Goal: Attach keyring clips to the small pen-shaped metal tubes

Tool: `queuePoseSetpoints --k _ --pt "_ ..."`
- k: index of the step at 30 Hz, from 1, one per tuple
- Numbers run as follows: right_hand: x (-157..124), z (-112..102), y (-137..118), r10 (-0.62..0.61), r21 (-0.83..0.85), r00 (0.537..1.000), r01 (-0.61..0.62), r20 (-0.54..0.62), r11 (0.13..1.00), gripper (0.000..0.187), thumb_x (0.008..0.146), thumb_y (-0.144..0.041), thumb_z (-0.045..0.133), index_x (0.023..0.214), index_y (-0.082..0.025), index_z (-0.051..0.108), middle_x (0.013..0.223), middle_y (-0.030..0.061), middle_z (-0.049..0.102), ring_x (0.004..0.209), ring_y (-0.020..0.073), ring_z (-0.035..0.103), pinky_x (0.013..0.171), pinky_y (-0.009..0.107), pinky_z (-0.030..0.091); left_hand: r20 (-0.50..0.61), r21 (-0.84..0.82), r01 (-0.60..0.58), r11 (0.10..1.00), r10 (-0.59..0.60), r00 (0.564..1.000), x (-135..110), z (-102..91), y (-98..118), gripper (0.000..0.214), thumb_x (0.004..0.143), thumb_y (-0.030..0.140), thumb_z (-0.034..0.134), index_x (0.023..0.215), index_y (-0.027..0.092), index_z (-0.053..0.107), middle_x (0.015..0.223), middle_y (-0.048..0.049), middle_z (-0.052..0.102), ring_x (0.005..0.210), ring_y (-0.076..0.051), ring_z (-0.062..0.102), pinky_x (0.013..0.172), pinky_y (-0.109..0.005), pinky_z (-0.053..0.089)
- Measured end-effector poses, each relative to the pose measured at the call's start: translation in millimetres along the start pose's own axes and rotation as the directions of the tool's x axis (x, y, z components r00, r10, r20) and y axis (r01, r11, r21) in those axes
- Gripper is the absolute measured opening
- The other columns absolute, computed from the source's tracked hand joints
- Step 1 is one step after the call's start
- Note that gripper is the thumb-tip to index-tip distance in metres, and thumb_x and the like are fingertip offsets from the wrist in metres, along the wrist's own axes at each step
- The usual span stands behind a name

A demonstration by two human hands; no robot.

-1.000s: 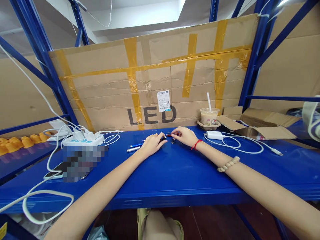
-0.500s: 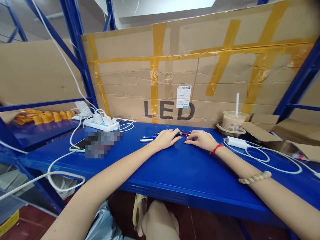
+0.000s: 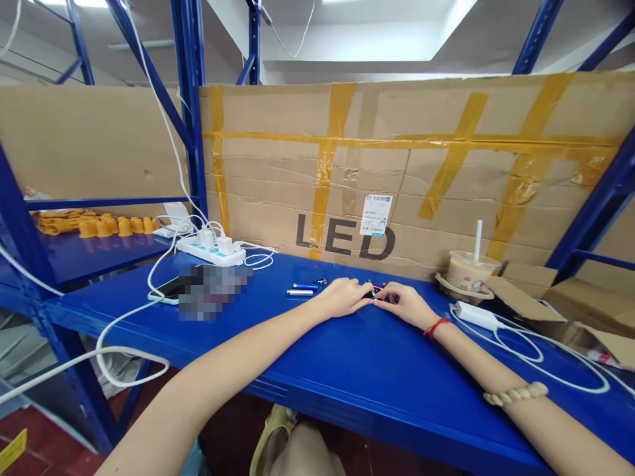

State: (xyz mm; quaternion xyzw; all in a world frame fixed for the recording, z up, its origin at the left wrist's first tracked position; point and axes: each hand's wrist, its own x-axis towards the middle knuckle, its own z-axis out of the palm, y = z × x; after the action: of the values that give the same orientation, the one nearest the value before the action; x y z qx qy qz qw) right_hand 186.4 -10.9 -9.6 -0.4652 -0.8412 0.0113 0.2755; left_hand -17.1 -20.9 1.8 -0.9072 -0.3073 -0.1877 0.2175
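Note:
My left hand point(image 3: 344, 297) rests low over the blue tabletop, its fingers curled toward the right and pinching. My right hand point(image 3: 404, 305) meets it from the other side, thumb and fingers closed, fingertips touching or nearly touching the left ones. Small dark bits show between and under the fingers, too hidden to name. Part of a thin red pen-like piece point(image 3: 377, 288) shows just behind the fingertips. Left of my left hand lie a blue pen-like tube point(image 3: 305, 287) and a silver one point(image 3: 299, 293), side by side. A small shiny dark piece point(image 3: 321, 281) lies behind them.
A white power strip point(image 3: 211, 251) with plugs and cables, and a phone point(image 3: 171, 289), sit at left. At right are a drink cup point(image 3: 469, 271) with a straw, a white adapter point(image 3: 479, 316) with its cable, and open cardboard point(image 3: 585, 304). A large carton point(image 3: 278, 192) stands behind.
The view has tilted up and shifted. My hands have come closer together, fingertips now meeting. More of the blue and silver tubes and the small dark piece shows beside my left hand.

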Motion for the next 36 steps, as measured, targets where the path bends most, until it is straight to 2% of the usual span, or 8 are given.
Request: queuePoseSetpoints --k 3,14,21,30,36 --pt "0 3 -2 0.02 0.017 1.0 -0.019 -0.023 1.0 0.025 0.073 -0.043 0.055 0.076 -0.019 0.063 0.076 0.0028 0.061 0.057 0.0122 0.051 0.056 0.026 0.043 -0.008 0.012 -0.032 0.999 0.032 0.999 0 -0.4 1 0.033 0.09 0.041 0.028 0.1 0.017 0.048 0.082 -0.0061 0.06 0.076 -0.018 0.06 0.069 -0.027 0.043" --pt "0 3 -5 0.033 -0.032 0.999 -0.033 0.005 0.999 0.023 0.075 -0.04 0.051 0.077 -0.022 0.066 0.07 0.0024 0.062 0.058 0.0144 0.053 0.055 0.028 0.041 -0.025 0.026 -0.085 0.996 0.085 0.996 -1 0.2 2 0.031 0.091 0.038 0.027 0.1 0.016 0.047 0.08 -0.0061 0.06 0.079 -0.018 0.059 0.069 -0.027 0.043" --pt "2 4 -10 -0.008 -0.002 1.0 0.008 0.007 1.0 0.028 0.076 -0.045 0.05 0.072 -0.021 0.065 0.07 0.0028 0.061 0.059 0.014 0.052 0.056 0.027 0.041 0.008 -0.009 -0.046 0.999 0.046 0.999 -1 -3.4 2 0.03 0.091 0.039 0.028 0.1 0.017 0.047 0.08 -0.0057 0.06 0.076 -0.018 0.06 0.068 -0.027 0.043" --pt "0 -1 -39 -0.137 -0.034 0.989 0.139 0.057 0.99 0.023 0.079 -0.04 0.051 0.07 -0.021 0.062 0.073 0.0031 0.06 0.07 0.0159 0.055 0.063 0.027 0.042 0.034 -0.035 0.004 0.999 -0.002 0.999 0 -4.1 1 0.029 0.09 0.039 0.029 0.098 0.017 0.047 0.081 -0.0055 0.059 0.075 -0.018 0.059 0.066 -0.027 0.042" --pt "-2 -1 -45 -0.064 -0.157 0.997 0.068 0.031 0.985 0.023 0.08 -0.038 0.049 0.069 -0.021 0.06 0.074 0.0026 0.06 0.069 0.0156 0.056 0.058 0.025 0.041 0.042 0.002 0.078 0.997 -0.078 0.996 1 -3.0 1 0.035 0.091 0.04 0.023 0.097 0.017 0.048 0.081 -0.0074 0.058 0.075 -0.02 0.058 0.067 -0.03 0.043"
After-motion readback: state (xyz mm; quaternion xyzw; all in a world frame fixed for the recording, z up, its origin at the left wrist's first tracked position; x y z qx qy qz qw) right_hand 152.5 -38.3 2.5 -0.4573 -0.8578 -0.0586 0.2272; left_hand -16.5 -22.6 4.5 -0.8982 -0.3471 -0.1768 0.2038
